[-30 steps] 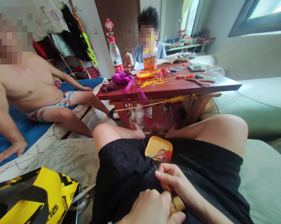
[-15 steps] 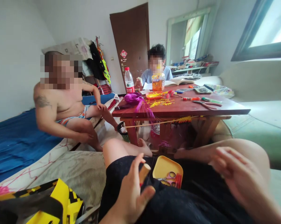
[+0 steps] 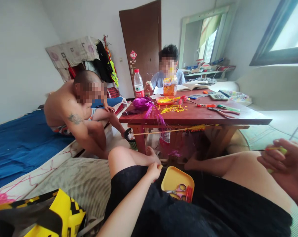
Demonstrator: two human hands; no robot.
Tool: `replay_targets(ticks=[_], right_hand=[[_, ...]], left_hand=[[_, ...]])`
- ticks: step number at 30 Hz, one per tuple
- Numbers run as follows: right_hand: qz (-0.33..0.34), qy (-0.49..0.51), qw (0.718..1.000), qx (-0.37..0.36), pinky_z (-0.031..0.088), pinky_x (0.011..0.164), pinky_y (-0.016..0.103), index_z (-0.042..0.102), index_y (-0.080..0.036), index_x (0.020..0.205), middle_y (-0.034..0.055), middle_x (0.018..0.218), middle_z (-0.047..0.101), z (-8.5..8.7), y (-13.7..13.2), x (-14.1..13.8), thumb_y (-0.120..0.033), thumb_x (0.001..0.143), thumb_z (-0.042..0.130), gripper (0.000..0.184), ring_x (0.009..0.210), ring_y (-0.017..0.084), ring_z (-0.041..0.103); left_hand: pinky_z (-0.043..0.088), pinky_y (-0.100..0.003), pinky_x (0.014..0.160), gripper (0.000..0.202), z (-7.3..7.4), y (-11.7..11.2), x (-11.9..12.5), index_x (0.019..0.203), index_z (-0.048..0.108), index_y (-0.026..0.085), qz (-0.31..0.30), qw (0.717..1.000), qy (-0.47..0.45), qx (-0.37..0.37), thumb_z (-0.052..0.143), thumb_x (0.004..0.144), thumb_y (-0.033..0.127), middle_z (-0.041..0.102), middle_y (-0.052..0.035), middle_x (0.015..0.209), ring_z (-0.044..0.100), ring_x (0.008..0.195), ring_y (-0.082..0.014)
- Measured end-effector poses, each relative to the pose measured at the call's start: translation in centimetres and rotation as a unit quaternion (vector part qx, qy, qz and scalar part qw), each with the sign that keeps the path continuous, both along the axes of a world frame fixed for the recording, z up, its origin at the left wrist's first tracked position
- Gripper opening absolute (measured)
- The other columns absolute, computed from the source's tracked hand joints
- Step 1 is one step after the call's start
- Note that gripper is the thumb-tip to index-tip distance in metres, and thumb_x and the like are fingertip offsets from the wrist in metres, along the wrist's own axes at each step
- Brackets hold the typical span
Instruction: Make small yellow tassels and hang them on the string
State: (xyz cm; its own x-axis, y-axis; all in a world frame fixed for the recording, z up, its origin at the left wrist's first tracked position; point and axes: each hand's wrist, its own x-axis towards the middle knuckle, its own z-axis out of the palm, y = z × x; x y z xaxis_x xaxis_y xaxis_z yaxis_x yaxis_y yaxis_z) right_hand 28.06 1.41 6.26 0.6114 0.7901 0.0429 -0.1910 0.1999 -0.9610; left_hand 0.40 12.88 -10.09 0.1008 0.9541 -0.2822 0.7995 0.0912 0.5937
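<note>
My left hand [image 3: 154, 170] reaches forward over my lap, closed round a small tan wooden piece [image 3: 160, 167], beside the rim of a yellow tray [image 3: 174, 177]. Small scissors [image 3: 176, 190] and a red item lie in that tray. My right hand [image 3: 286, 161] is raised at the right edge, fingers pinched on a thin yellow-green piece [image 3: 280, 150], with a thin needle-like tip [image 3: 294, 132] sticking up. A thin yellow cord [image 3: 163, 131] is stretched along the red-brown table's [image 3: 195, 116] front edge.
A bare-chested person [image 3: 77, 115] leans forward on the blue bed [image 3: 17, 144] at left. Another person [image 3: 167, 70] sits behind the table. On the table are purple threads [image 3: 144, 103], yellow scraps, pliers [image 3: 220, 112], a water bottle [image 3: 138, 84]. A yellow bag [image 3: 55, 214] lies lower left.
My left hand moved forward from near my body to the tray's edge. My right hand swung out to the right and rose. The person on the bed bent forward.
</note>
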Motion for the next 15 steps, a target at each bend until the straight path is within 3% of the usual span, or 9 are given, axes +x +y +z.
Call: replay_targets(ticks=[4, 7, 9, 12, 13, 15], right_hand=[[0.060, 0.081, 0.995, 0.022, 0.020, 0.040, 0.025, 0.049, -0.020, 0.052, -0.0060, 0.043, 0.036, -0.1, 0.3, -2.1, -0.030, 0.061, 0.072, 0.027, 0.039, 0.005, 0.030], [0.131, 0.072, 0.989, 0.013, 0.021, 0.040, 0.022, 0.050, -0.019, 0.057, -0.0065, 0.044, 0.038, -0.9, 0.3, -4.1, -0.036, 0.063, 0.073, 0.029, 0.040, 0.005, 0.029], [0.194, 0.076, 0.978, -0.017, 0.020, 0.040, 0.020, 0.050, -0.019, 0.061, -0.0073, 0.045, 0.037, -1.5, 0.1, -5.4, -0.039, 0.065, 0.071, 0.030, 0.042, 0.005, 0.028], [0.269, 0.084, 0.959, -0.038, 0.016, 0.040, 0.017, 0.051, -0.018, 0.067, -0.0085, 0.047, 0.034, -2.2, -0.3, -7.2, -0.044, 0.069, 0.068, 0.031, 0.043, 0.005, 0.023], [0.282, 0.082, 0.955, -0.037, 0.016, 0.040, 0.016, 0.051, -0.018, 0.067, -0.0087, 0.047, 0.034, -2.3, -0.5, -7.8, -0.045, 0.070, 0.067, 0.031, 0.044, 0.005, 0.022], [0.302, 0.079, 0.950, -0.034, 0.017, 0.041, 0.016, 0.050, -0.017, 0.067, -0.0091, 0.048, 0.033, -2.5, -0.6, -8.7, -0.046, 0.070, 0.066, 0.032, 0.044, 0.005, 0.021]], left_hand=[[0.048, -0.040, 0.079, 0.028, -1.1, -0.4, 1.5, 0.110, 0.053, 0.017, 0.037, 0.999, 0.031, -0.012, 0.052, 0.084, 0.029, 0.056, -0.0074, 0.111, 0.056, 0.095, -0.0198], [0.048, -0.041, 0.080, 0.028, 0.4, -0.6, 1.8, 0.108, 0.054, 0.016, 0.063, 0.998, 0.019, 0.020, 0.054, 0.083, 0.028, 0.056, -0.0073, 0.110, 0.056, 0.095, -0.0205], [0.045, -0.043, 0.084, 0.026, 2.8, -1.1, 1.6, 0.109, 0.052, 0.014, 0.080, 0.994, -0.010, 0.068, 0.051, 0.085, 0.024, 0.055, -0.0088, 0.112, 0.054, 0.100, -0.0216], [0.037, -0.033, 0.094, 0.030, 7.8, -3.3, 1.6, 0.114, 0.047, 0.013, 0.079, 0.980, -0.083, 0.161, 0.028, 0.092, 0.014, 0.052, -0.0123, 0.116, 0.047, 0.110, -0.0166], [0.038, -0.029, 0.093, 0.032, 9.4, -4.4, 1.7, 0.114, 0.047, 0.015, 0.064, 0.975, -0.110, 0.180, 0.023, 0.093, 0.017, 0.053, -0.0103, 0.115, 0.049, 0.107, -0.0144], [0.043, -0.024, 0.083, 0.028, 11.8, -7.0, 2.4, 0.106, 0.054, 0.021, -0.003, 0.966, -0.172, 0.193, 0.030, 0.092, 0.029, 0.061, -0.0036, 0.101, 0.056, 0.094, -0.0131]])
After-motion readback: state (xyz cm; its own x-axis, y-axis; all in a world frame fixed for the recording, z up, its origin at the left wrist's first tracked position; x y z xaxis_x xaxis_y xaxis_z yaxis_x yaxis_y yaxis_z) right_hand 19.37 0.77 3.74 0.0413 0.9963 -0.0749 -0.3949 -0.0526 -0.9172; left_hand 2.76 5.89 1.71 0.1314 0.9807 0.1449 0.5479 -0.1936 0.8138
